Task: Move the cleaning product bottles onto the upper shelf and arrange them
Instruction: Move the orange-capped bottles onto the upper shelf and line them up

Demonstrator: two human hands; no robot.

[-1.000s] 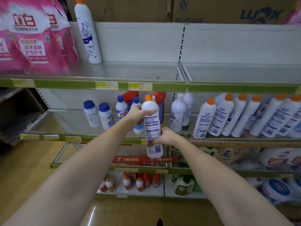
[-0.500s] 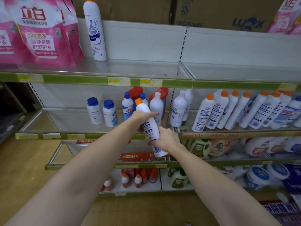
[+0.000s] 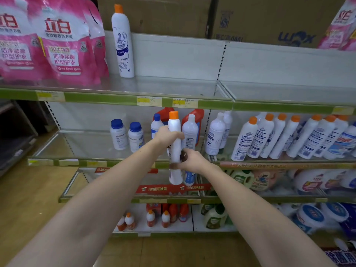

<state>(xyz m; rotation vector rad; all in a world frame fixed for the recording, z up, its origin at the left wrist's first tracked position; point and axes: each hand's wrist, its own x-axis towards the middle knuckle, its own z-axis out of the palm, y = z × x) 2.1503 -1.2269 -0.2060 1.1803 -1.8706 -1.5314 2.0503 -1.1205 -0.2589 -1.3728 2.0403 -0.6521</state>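
Note:
A tall white bottle with an orange cap [image 3: 175,149] stands upright in front of the middle shelf, held by both hands. My left hand [image 3: 167,137] grips its upper body just under the neck. My right hand [image 3: 192,160] grips it lower down. One matching bottle [image 3: 123,45] stands on the upper shelf [image 3: 173,87] beside pink pouches. A row of several more orange-capped bottles [image 3: 279,137] leans on the middle shelf at the right.
Pink detergent pouches [image 3: 57,47] fill the upper shelf's left end. Blue-capped white bottles [image 3: 127,135] and red bottles [image 3: 194,120] stand on the middle shelf. Cardboard boxes [image 3: 250,16] sit on top. Lower shelves hold small bottles and tubs.
The held bottle has swung from tilted back to upright and turned so its label faces away. The view has shifted, and both hands stay on the bottle.

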